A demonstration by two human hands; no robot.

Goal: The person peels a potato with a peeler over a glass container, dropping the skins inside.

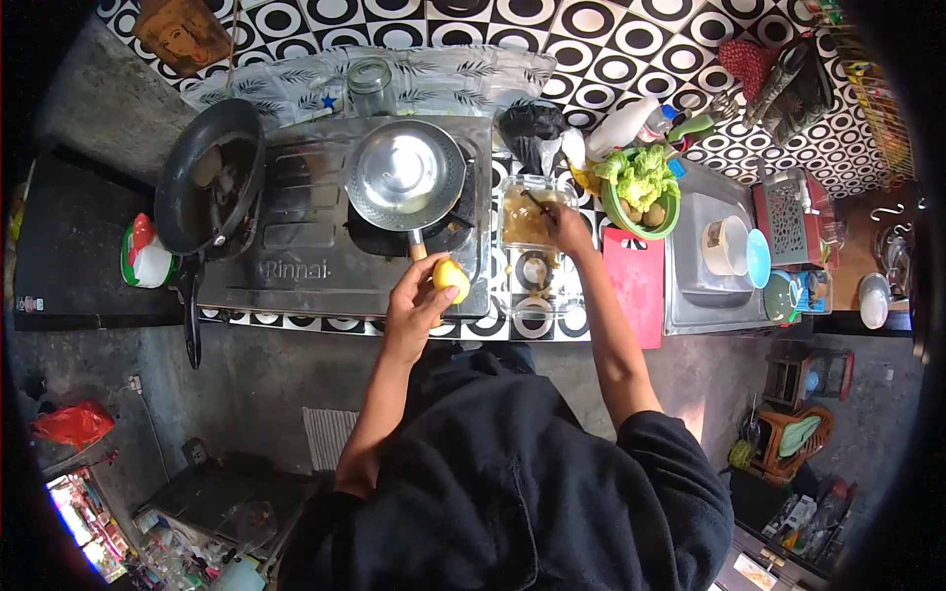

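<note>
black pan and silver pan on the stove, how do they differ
The black pan is dark, wider, and tilted at the stove's left edge; the silver pan is shiny, smaller, and sits flat on the right burner. The black pan holds some pale pieces; the silver pan looks nearly bare. Both have handles pointing toward the person.

Part of yellow fruit [451, 278] covered by left hand [416, 300]. Thin dark utensil [537, 204] in right hand [570, 229] too small to identify. Container [529, 219] contents blurred.

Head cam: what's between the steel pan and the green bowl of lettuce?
The clear container sits between the steel pan and green bowl, with the right hand over it, holding a utensil inside.
</note>
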